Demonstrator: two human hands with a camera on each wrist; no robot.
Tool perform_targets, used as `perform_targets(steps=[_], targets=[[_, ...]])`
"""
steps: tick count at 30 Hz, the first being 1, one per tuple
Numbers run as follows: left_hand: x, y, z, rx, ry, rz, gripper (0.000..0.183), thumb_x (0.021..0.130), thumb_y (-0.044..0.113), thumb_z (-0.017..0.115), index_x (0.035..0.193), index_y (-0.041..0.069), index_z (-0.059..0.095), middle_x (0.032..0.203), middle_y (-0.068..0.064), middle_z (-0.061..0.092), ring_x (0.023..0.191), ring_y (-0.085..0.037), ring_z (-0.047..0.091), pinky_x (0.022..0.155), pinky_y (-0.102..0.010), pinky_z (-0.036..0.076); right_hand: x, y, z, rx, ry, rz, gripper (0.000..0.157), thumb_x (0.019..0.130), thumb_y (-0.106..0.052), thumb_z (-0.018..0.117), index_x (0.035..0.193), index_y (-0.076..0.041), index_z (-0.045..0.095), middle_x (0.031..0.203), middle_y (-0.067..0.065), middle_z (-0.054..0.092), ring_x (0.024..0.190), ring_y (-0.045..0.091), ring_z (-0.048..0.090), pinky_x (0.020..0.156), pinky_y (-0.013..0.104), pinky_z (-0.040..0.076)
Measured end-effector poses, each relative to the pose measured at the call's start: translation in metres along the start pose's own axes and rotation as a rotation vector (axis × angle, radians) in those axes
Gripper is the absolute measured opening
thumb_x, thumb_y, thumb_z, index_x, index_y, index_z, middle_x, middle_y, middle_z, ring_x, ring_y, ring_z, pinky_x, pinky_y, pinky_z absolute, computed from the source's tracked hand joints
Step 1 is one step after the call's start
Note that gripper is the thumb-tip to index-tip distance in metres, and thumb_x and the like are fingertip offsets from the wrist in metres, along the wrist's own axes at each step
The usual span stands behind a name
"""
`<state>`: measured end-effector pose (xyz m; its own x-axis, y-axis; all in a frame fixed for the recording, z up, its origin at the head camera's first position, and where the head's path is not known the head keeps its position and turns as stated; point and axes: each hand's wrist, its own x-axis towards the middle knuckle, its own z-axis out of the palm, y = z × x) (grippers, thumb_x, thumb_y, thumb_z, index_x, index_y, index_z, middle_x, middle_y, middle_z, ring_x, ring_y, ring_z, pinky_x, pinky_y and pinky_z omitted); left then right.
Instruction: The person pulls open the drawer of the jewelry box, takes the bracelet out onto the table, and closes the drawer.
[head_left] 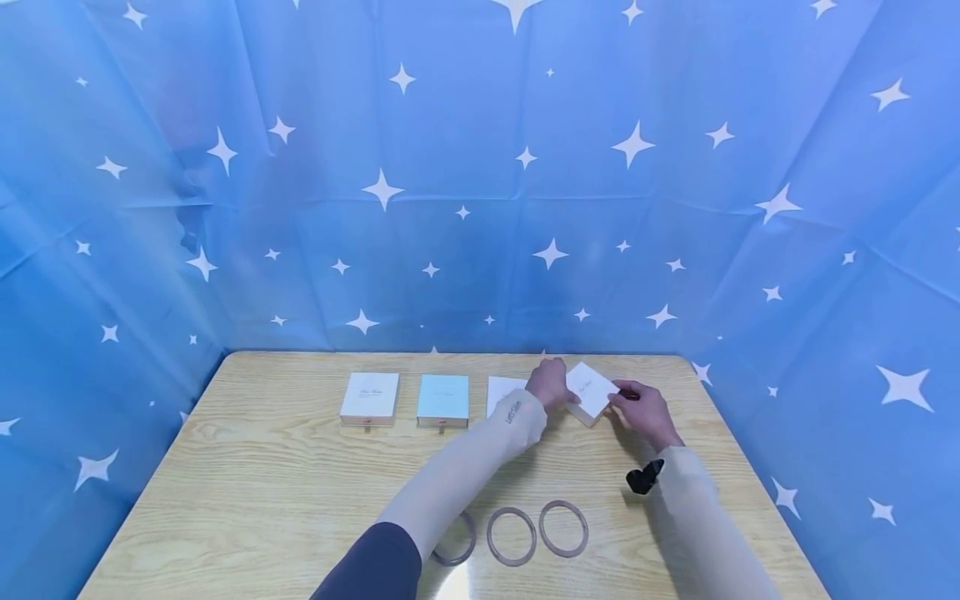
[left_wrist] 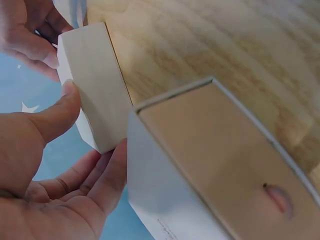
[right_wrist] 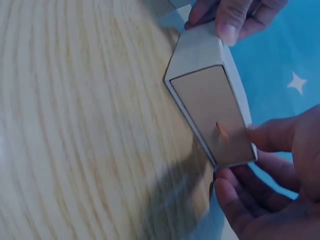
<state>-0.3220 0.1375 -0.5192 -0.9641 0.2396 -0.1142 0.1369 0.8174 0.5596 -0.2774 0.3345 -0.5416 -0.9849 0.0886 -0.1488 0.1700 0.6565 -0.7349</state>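
Note:
At the right of the row, a white drawer box (head_left: pixel 591 389) stands turned at an angle, with small print on its lid. My left hand (head_left: pixel 550 383) pinches it on one side, thumb on the lid's edge and fingers below, as the left wrist view shows. On the opposite corner, my right hand (right_wrist: pixel 285 170) holds it between thumb and fingers. Its tan drawer front (right_wrist: pixel 212 117) with a small ribbon pull is closed. Whether the box touches the table cannot be told. Another white box (left_wrist: pixel 170 185) stands close by my left hand, partly hidden by the left arm in the head view.
A white box (head_left: pixel 370 396) and a light blue box (head_left: pixel 443 398) stand further left on the wooden table (head_left: pixel 262 483). Three rings lie near the front: one ring (head_left: pixel 564 528), a middle ring (head_left: pixel 512 537) and a ring (head_left: pixel 455 540) partly under the left sleeve. A starry blue curtain (head_left: pixel 465 275) encloses the table.

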Motion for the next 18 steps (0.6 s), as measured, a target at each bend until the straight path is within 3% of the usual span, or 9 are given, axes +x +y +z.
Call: perform_targets(steps=[12, 18], targets=[[-0.018, 0.004, 0.007, -0.001, -0.018, -0.023, 0.055, 0.075, 0.034, 0.092, 0.113, 0.005, 0.067, 0.1, -0.006, 0.066, 0.085, -0.02, 0.065, 0.077, -0.028, 0.058, 0.001, 0.009, -0.003, -0.009, -0.068, -0.071, 0.048, 0.105, -0.027, 0.057, 0.148, -0.005, 0.054, 0.143, 0.026, 0.057, 0.128, 0.04, 0.056, 0.103, 0.049, 0.049], [-0.03, 0.011, 0.006, 0.033, -0.012, -0.041, 0.051, 0.075, 0.035, 0.092, 0.11, 0.006, 0.068, 0.101, -0.006, 0.066, 0.085, -0.021, 0.067, 0.076, -0.028, 0.058, 0.001, 0.007, -0.004, -0.026, -0.099, -0.125, 0.046, 0.106, -0.023, 0.055, 0.148, -0.005, 0.054, 0.141, 0.025, 0.058, 0.125, 0.037, 0.058, 0.097, 0.041, 0.05]])
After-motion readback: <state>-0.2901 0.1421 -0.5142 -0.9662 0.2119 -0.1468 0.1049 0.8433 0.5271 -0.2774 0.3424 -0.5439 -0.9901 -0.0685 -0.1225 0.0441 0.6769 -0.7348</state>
